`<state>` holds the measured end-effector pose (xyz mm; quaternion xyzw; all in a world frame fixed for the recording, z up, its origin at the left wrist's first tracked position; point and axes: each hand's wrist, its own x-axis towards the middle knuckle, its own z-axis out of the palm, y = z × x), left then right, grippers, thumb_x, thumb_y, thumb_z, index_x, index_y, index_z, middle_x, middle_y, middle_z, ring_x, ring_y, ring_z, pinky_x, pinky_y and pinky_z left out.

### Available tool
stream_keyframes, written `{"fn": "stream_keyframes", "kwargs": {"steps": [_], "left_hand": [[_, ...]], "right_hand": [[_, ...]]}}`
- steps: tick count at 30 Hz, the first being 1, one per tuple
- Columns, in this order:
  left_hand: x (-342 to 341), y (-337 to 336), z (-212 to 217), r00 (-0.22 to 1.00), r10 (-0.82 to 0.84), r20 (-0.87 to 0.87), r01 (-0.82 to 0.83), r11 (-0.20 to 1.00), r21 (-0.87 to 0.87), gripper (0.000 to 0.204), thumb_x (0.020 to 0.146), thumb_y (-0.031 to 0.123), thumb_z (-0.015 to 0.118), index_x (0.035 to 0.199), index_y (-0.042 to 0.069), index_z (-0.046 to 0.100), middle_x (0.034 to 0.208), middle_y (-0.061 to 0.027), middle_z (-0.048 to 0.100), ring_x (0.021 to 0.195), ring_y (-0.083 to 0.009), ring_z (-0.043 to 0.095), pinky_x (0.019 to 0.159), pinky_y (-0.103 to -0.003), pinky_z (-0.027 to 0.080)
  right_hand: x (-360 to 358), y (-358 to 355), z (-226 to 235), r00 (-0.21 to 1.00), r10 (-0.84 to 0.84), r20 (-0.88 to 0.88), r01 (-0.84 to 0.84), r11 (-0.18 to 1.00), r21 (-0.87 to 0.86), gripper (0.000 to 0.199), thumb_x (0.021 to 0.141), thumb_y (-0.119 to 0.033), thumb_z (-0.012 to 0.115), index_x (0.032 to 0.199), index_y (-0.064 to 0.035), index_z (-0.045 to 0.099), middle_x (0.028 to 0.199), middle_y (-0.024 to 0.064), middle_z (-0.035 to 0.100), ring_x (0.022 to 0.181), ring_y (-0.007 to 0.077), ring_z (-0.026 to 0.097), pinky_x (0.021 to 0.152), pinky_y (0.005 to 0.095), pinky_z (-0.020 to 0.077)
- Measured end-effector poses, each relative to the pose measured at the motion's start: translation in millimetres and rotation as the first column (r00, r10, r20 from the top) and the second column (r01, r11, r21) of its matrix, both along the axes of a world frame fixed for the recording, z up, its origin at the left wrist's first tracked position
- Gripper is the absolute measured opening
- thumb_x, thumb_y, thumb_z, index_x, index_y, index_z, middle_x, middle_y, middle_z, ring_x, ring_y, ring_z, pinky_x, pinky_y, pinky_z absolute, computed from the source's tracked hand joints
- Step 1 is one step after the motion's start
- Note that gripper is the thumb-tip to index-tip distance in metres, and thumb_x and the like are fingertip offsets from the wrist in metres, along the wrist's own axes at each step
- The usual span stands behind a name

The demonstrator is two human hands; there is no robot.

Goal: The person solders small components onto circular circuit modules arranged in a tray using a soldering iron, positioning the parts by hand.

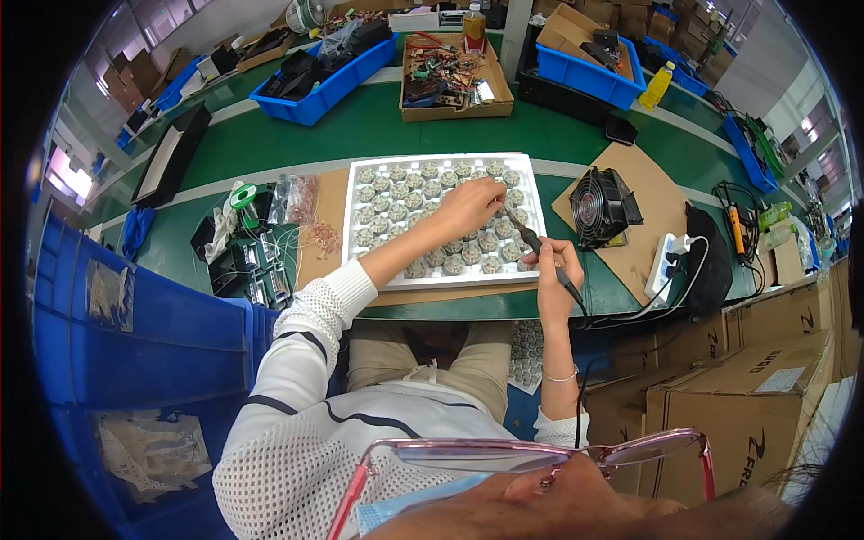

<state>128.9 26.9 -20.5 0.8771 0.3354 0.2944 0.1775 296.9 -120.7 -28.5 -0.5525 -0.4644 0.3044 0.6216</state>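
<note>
A white foam tray (354, 193) lies on the table in front of me, filled with rows of small round metallic parts (452, 265) that look like little motors. My right hand (560, 263) is closed around the handle of a soldering iron (529, 237), whose tip slants up and left over the tray's right side. Close to that tip, my left hand (472, 209) reaches across the tray with its fingers pinched together. Whatever is between those fingers is hidden or too small to name.
Left of the tray are a green-and-white solder spool (243, 196) and a bag of thin red pieces (295, 200). A black fan (605, 209) and a white power strip (661, 267) stand right. Behind are blue bins (328, 76) and a cardboard box of circuit boards (457, 112).
</note>
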Motion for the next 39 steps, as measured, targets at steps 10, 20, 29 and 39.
{"fn": "stream_keyframes", "kwargs": {"steps": [10, 20, 29, 39], "left_hand": [[-27, 2, 15, 0.986, 0.164, 0.008, -0.163, 0.984, -0.074, 0.012, 0.091, 0.015, 0.064, 0.095, 0.004, 0.066, 0.086, -0.0166, 0.071, 0.077, -0.0388, 0.067, 0.07, -0.046, 0.051], [-39, 13, 4, 0.981, 0.186, 0.053, -0.184, 0.982, -0.036, 0.014, 0.09, 0.013, 0.066, 0.093, 0.0, 0.065, 0.088, -0.0173, 0.068, 0.084, -0.0375, 0.066, 0.075, -0.045, 0.051], [-40, 16, 4, 0.964, 0.253, 0.084, -0.252, 0.967, -0.022, 0.013, 0.09, 0.013, 0.065, 0.092, 0.0, 0.065, 0.089, -0.0162, 0.067, 0.084, -0.036, 0.065, 0.075, -0.045, 0.05], [-38, 18, 1, 0.968, 0.235, 0.092, -0.233, 0.972, -0.032, 0.013, 0.09, 0.013, 0.066, 0.092, 0.0, 0.065, 0.089, -0.0157, 0.067, 0.082, -0.0359, 0.065, 0.074, -0.045, 0.049]], "right_hand": [[0, 5, 4, 0.999, -0.029, -0.042, 0.031, 0.999, 0.042, 0.019, 0.102, -0.012, 0.054, 0.103, 0.0044, 0.062, 0.079, 0.0099, 0.071, 0.074, 0.0119, 0.067, 0.07, 0.0257, 0.0505], [-19, 26, 6, 0.999, 0.038, -0.019, -0.038, 0.999, 0.012, 0.019, 0.101, -0.014, 0.057, 0.1, 0.0033, 0.063, 0.076, 0.0098, 0.072, 0.072, 0.0109, 0.068, 0.068, 0.0252, 0.0514], [-23, 39, 11, 0.997, 0.071, 0.019, -0.072, 0.997, 0.023, 0.019, 0.1, -0.016, 0.057, 0.101, 0.002, 0.064, 0.076, 0.0088, 0.072, 0.07, 0.0093, 0.065, 0.065, 0.0245, 0.0484], [-24, 44, 0, 0.998, 0.066, -0.003, -0.066, 0.998, 0.021, 0.02, 0.1, -0.016, 0.057, 0.102, 0.002, 0.064, 0.077, 0.0097, 0.074, 0.071, 0.0103, 0.066, 0.065, 0.0245, 0.0476]]}}
